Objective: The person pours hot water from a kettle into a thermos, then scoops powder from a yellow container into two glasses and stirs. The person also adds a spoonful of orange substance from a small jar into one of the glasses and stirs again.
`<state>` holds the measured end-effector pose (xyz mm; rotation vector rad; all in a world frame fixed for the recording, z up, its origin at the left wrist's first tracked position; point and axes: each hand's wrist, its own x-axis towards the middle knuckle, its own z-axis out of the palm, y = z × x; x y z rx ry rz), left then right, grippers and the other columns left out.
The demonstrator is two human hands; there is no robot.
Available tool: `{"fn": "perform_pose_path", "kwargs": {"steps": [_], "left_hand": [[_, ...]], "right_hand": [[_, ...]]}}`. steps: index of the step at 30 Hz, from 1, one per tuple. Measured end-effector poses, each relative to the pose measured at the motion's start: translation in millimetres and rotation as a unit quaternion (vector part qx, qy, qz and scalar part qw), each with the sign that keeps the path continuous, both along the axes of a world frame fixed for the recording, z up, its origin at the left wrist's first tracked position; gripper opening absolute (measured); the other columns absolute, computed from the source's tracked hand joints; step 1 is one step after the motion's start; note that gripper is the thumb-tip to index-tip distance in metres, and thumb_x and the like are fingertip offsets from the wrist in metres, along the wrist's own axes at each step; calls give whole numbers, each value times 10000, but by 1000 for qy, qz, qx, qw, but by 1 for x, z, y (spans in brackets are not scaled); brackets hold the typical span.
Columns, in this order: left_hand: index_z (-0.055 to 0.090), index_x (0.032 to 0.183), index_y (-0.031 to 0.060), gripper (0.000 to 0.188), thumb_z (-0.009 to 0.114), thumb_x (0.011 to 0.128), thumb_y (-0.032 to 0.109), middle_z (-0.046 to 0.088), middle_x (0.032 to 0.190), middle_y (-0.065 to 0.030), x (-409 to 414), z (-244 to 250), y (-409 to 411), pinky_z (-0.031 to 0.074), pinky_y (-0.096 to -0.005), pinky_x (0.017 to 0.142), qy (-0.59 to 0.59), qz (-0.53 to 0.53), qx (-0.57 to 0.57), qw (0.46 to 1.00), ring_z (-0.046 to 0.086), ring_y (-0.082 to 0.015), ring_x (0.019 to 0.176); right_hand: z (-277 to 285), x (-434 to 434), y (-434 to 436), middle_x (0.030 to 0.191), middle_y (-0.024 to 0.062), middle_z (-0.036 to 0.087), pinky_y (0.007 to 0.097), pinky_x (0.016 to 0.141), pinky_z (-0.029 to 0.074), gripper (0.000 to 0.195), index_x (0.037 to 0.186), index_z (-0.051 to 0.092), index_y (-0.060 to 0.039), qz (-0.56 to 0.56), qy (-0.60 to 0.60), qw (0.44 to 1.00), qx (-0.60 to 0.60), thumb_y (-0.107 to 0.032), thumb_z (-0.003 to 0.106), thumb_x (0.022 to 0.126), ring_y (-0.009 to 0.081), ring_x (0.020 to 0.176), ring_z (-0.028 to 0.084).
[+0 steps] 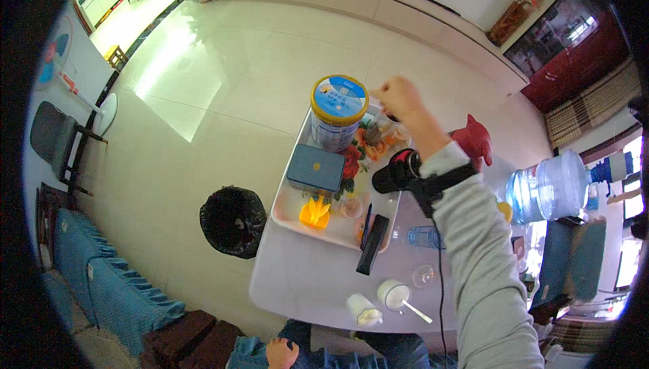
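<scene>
My right hand [400, 98] reaches over the far end of the white tray [299, 229], just right of a blue milk powder can [338, 103] with a gold-rimmed lid. Its fingers are bent close together and blurred; whether they hold something small is unclear. Below them, a dark object on the tray is partly hidden. A black strap device [431, 189] with a cable sits at my right wrist. At the bottom edge, my left hand [282, 354] rests on my leg, with no object in it. A dark blue box [316, 168] lies nearer than the can.
The tray also bears a yellow plastic piece [315, 213] and a black case [372, 245]. On the table [299, 278] stand a mug [394, 295] with a spoon, a glass [364, 310] and a blue tumbler [425, 237]. A bin [233, 222] stands left, a water bottle [550, 186] right.
</scene>
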<state>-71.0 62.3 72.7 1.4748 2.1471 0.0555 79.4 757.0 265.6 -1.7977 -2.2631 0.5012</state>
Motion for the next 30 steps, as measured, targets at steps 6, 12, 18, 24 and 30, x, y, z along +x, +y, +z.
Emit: {"fn": "perform_pose_path", "kwargs": {"steps": [6,12,18,24,30], "left_hand": [[679,808,33,287,600,820,309,660,805,-207,-9,7,10,521,-475,686,-9,8,-25,1000,633,-384,744],[669,785,42,267,600,817,298,658,779,-204,-12,-1,3,518,-472,675,3,29,-8,1000,631,-385,737],[662,766,51,243,603,811,282,654,754,-194,-24,-1,15,518,-479,665,-19,28,-33,999,629,-384,709],[666,779,55,241,606,810,286,655,723,-193,-22,5,22,521,-486,627,-28,35,-28,999,633,-393,652],[672,797,55,260,605,821,306,652,713,-201,-23,-2,15,520,-490,618,-36,51,-22,998,633,-393,645]], "right_hand": [[8,99,74,694,97,697,392,644,550,289,835,722,-60,-89,-15,996,15,-344,685,802,261,594,683],[-37,105,65,1091,177,665,423,745,565,645,1255,549,-64,32,-237,959,-153,-233,831,700,289,925,668],[-37,105,62,1206,178,634,454,814,533,808,1393,460,-219,163,-310,909,-227,-292,844,686,348,1037,628],[7,59,30,1174,187,643,455,798,534,787,1378,473,-215,71,-377,870,-308,-382,827,694,337,975,642],[-20,82,57,1215,182,633,480,871,512,786,1368,492,-180,129,-282,901,-304,-345,845,686,345,1048,619]]}}
